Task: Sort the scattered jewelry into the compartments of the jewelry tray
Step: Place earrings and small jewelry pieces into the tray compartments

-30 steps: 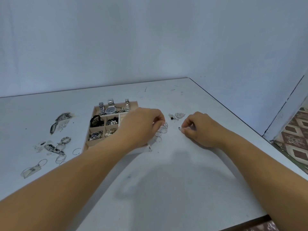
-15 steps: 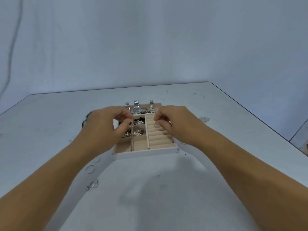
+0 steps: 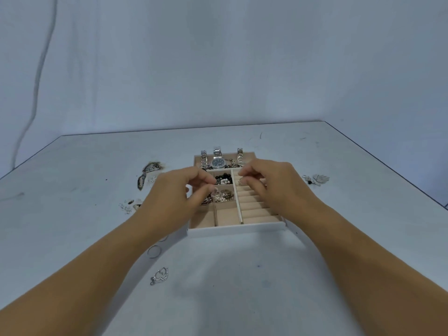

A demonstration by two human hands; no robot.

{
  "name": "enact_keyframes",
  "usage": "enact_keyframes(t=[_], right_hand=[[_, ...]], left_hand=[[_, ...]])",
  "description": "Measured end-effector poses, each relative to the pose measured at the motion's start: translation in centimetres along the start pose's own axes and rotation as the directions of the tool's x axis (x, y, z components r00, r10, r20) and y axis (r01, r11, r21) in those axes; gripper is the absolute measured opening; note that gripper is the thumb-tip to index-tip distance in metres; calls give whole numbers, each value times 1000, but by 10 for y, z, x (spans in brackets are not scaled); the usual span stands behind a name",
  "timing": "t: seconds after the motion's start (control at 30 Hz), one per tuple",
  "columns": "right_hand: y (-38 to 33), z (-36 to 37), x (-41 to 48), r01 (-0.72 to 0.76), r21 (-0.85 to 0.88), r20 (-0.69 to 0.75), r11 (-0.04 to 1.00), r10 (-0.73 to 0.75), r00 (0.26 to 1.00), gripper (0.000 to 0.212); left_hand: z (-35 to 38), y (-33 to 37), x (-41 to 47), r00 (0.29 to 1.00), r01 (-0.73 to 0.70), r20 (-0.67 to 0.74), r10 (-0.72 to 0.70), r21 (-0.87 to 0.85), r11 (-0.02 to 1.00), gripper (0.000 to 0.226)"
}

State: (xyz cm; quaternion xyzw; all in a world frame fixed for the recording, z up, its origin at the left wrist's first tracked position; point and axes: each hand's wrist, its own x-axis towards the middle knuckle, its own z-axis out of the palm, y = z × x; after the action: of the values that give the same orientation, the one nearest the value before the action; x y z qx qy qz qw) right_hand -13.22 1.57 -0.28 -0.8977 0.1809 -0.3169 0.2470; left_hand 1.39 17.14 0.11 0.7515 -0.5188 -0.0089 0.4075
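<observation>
Hands work above the tray (image 3: 235,230): the left hand (image 3: 179,192) pinches a silver ring (image 3: 214,190) over its middle compartments, and the right hand (image 3: 269,183) pinches a small silver piece (image 3: 240,182) over its padded rolls. A loose hoop (image 3: 154,251) lies left of the tray and a leaf pendant (image 3: 320,178) right of it.

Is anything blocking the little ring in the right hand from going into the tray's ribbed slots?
Nothing visible does. The right hand pinches the ring just above the ribbed slots, which look bare; the left hand, pinching other rings, is over the small compartments.
</observation>
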Motion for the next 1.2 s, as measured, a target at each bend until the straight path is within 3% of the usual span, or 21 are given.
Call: enact_keyframes(t=[0.23, 0.4, 0.53, 0.63, 0.93, 1.2], right_hand=[[1, -2, -3, 28, 12, 5, 1000, -28, 1000, 10], [2, -7, -5, -5, 34, 10, 999, 5, 1000, 10], [0, -6, -6, 30, 44, 11, 999, -30, 999, 6], [-3, -3, -6, 41, 56, 27, 998, -43, 999, 5], [-16, 10, -5, 52, 50, 77, 997, -55, 996, 2], [-25, 19, 0, -40, 45, 119, 998, 35, 992, 8]], left_hand=[[11, 0, 11, 992, 21, 126, -28, 58, 998, 11], [14, -6, 8, 991, -99, 105, 79, 195, 976, 18], [-4, -14, -9, 973, -118, 223, 60, 258, 959, 67], [-11, -19, -24, 959, -150, 278, 55, 333, 931, 85], [-8, -26, -30, 954, -169, 291, 66, 345, 923, 87], [-5, -26, -33, 953, -163, 299, 45, 383, 909, 92]])
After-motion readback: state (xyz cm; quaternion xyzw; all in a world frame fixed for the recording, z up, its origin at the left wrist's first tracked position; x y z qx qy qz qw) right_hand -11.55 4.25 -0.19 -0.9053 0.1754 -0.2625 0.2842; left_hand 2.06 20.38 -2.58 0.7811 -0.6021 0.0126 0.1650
